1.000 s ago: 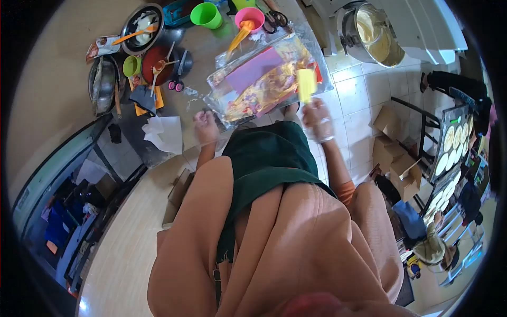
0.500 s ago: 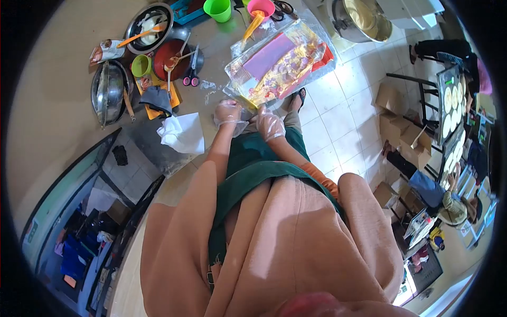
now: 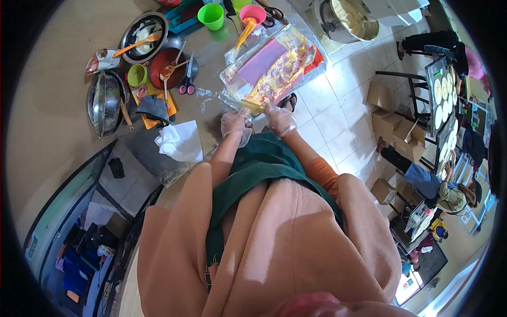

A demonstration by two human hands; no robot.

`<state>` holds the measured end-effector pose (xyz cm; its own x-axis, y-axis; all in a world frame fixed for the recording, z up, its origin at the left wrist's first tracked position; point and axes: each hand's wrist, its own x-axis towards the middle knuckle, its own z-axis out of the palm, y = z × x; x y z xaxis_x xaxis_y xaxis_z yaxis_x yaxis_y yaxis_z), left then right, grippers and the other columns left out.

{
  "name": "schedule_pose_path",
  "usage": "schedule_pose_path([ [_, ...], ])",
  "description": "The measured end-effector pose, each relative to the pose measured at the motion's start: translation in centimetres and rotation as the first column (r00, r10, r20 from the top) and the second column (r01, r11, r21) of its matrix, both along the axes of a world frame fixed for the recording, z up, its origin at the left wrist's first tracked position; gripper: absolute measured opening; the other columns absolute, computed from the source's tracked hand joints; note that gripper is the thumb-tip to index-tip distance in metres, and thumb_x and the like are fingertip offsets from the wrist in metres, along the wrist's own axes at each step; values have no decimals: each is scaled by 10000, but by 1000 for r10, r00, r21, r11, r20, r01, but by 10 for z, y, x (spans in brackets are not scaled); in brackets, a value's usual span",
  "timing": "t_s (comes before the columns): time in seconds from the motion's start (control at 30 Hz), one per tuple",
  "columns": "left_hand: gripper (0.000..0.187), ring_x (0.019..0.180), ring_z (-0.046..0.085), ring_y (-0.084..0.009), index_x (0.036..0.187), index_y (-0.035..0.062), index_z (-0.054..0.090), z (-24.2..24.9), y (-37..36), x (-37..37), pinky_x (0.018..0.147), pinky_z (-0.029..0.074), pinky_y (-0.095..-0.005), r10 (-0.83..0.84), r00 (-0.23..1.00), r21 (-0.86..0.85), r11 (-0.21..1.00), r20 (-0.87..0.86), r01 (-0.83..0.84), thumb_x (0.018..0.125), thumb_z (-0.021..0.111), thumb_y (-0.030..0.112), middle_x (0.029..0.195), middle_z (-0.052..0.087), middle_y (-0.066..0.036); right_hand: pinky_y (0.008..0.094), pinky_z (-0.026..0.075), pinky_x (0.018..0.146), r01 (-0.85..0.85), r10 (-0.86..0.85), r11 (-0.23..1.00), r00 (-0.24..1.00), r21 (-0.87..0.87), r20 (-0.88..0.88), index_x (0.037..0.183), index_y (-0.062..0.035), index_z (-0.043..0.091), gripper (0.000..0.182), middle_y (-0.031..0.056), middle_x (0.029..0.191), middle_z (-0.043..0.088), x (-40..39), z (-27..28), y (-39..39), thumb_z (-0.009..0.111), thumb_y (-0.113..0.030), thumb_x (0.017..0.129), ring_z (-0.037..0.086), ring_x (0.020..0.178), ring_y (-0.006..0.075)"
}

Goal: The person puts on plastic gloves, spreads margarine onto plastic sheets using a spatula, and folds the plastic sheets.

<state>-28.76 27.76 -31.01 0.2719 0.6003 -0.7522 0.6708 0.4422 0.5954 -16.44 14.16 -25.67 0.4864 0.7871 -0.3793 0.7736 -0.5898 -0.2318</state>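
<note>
A clear plastic sheet (image 3: 228,83) lies on the table, with a pink-purple rectangle (image 3: 261,59) and a smeared yellow-and-pink mass (image 3: 285,68) on it. At its near edge runs a yellowish strip (image 3: 252,105). My left hand (image 3: 235,123), in a clear plastic glove, has its fingers closed at the left end of this edge. Gloved likewise, my right hand (image 3: 280,119) pinches the right end of the same edge. My fingertips partly hide what is gripped.
On the left stand a red bowl (image 3: 156,68) with wooden spoons, scissors (image 3: 187,84), metal bowls (image 3: 97,113) and white paper (image 3: 185,140). Green (image 3: 211,18) and pink (image 3: 252,16) cups stand at the back. A mixer bowl (image 3: 330,21) is at right; people work farther right.
My right hand has moved a little up and right along the sheet's near edge. My left hand stays at the left end. The whole view has shifted slightly.
</note>
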Motion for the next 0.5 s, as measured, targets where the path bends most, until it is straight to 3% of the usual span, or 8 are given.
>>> schedule_pose_path([
  [0.03, 422, 819, 690, -277, 907, 11, 715, 36, 2, 7, 729, 533, -373, -47, 998, -24, 999, -52, 46, 689, 760, 370, 893, 700, -180, 474, 525, 599, -2, 3, 1000, 1000, 24, -18, 1001, -36, 539, 184, 185, 829, 653, -6, -7, -2, 483, -140, 860, 657, 698, 352],
  [0.13, 373, 763, 696, -252, 859, 26, 727, -46, -5, -7, 705, 537, -352, -74, 997, 190, 979, -17, 76, 666, 776, 342, 835, 708, -150, 490, 524, 608, 40, -42, 999, 997, 28, 65, 1008, -27, 534, 206, 191, 841, 651, -18, -14, 0, 495, -138, 839, 658, 707, 358],
  [0.23, 311, 752, 697, -244, 855, 55, 736, 4, -4, -1, 694, 535, -355, -111, 993, 260, 959, -32, 116, 680, 755, 312, 829, 713, -125, 498, 522, 607, 154, -156, 988, 983, 28, 94, 1021, -35, 525, 207, 185, 850, 654, -12, -15, 4, 496, -139, 845, 657, 731, 367],
  [0.33, 278, 754, 697, -247, 862, 65, 733, 5, 1, 2, 692, 534, -363, -178, 972, 237, 948, -153, 211, 693, 737, 285, 833, 711, -126, 501, 517, 605, 254, -256, 967, 963, 39, 80, 1021, -46, 516, 190, 184, 851, 654, -2, -20, -1, 487, -147, 863, 652, 750, 380],
  [0.5, 368, 778, 689, -268, 887, 53, 722, 26, 4, -1, 712, 522, -367, -278, 949, 281, 908, -149, 310, 740, 688, 388, 835, 703, -148, 493, 506, 598, 338, -343, 933, 939, 122, 24, 989, -21, 492, 174, 210, 790, 641, -3, 0, -8, 465, -162, 890, 646, 734, 383],
])
